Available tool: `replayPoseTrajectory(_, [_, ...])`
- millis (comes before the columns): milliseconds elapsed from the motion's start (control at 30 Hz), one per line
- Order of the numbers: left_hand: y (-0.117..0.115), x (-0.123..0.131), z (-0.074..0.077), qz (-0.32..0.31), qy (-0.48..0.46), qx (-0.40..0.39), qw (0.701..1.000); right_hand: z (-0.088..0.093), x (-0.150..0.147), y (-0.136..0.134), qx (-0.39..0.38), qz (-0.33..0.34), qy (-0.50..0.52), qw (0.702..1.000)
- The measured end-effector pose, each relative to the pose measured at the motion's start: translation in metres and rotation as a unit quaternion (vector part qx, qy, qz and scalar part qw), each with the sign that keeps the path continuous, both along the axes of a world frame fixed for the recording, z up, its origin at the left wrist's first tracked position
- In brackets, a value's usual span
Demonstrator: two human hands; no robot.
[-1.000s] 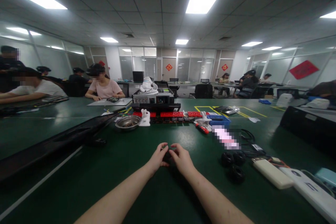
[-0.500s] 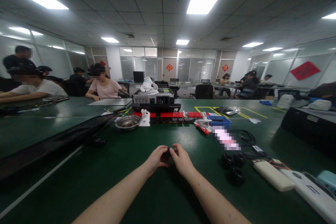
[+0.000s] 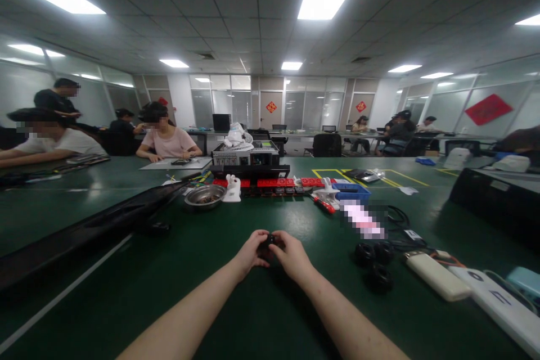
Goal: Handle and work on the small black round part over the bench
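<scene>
Between my two hands is a small black round part (image 3: 269, 241), partly hidden by my fingers; its exact kind cannot be made out. My left hand (image 3: 252, 251) grips it from the left with thumb and fingers curled. From the other side my right hand (image 3: 291, 254) has its thumb and fingertips closed on the same part. Both hands are just above the green tabletop (image 3: 236, 315). Several black ring-shaped parts (image 3: 375, 261) lie together to the right of my right hand.
Ahead are a metal bowl (image 3: 205, 196), a red strip assembly (image 3: 278, 183), a red screwdriver (image 3: 324, 205) and a blue tray (image 3: 353, 190). A long black panel (image 3: 93, 219) lies left. Right are a cream power bank (image 3: 439, 275) and a white device (image 3: 498, 298). A co-worker (image 3: 169, 138) sits opposite.
My right hand's fingers have shifted around the black part, which shows turned a little. The standing person at far left has moved right, and the seated co-worker's hand is now over the board.
</scene>
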State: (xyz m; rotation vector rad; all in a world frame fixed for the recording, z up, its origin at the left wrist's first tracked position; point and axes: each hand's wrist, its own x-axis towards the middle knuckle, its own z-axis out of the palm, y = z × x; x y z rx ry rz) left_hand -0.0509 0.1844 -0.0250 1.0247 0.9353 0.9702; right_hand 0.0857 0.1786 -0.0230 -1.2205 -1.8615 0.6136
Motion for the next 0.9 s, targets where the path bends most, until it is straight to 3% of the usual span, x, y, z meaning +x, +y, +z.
replayPoseTrajectory(267, [0.0011, 0.0011, -0.0014, 0.007, 0.003, -0.007, 1.0, 0.0031, -0.0007, -0.0028, 0.015, 0.021, -0.001, 1.0])
replayPoseTrajectory(533, [0.0013, 0.0001, 0.0, 0.025, -0.016, -0.015, 0.999, -0.0021, 0.0013, 0.0032, -0.052, -0.075, -0.034, 0.995])
replayPoseTrajectory(767, [-0.002, -0.0027, -0.0003, 0.011, -0.019, -0.001, 1.0, -0.0042, 0.0005, 0.0021, -0.041, -0.049, -0.067, 0.996])
replayPoseTrajectory(900, [-0.0022, -0.0053, 0.0005, -0.014, -0.035, 0.004, 0.999, -0.0006, 0.0, 0.0004, -0.026, -0.009, -0.021, 0.999])
